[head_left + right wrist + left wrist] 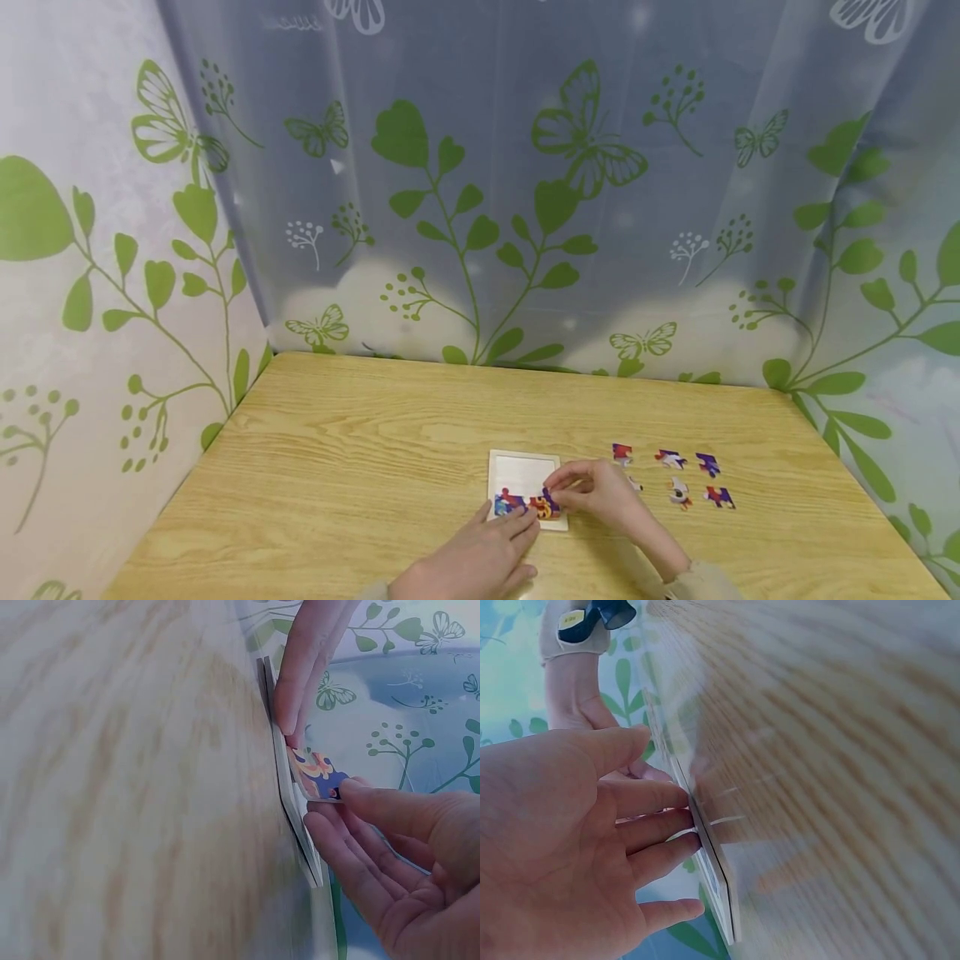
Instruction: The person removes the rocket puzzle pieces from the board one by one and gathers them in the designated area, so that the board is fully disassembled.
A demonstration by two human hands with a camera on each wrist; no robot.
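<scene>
A square wooden puzzle frame [491, 475] lies on the table, with colourful jigsaw pieces [510, 502] along its near side. My left hand [483, 550] rests its fingertips on those pieces at the near edge; in the left wrist view the fingers [656, 829] are nearly straight. At the near right corner, my right hand [600, 493] pinches a jigsaw piece [322, 776] between thumb and fingers. That piece, purple and orange, tilts up from the frame on the side of the right hand [420, 855]. The fingers partly hide the pieces in the head view.
Several loose jigsaw pieces lie right of the frame, among them a red one [622, 452], a white one [679, 492] and a purple-red one [720, 497]. One is partly behind the right hand. Patterned curtains [480, 208] stand behind the wood-grain table [360, 433].
</scene>
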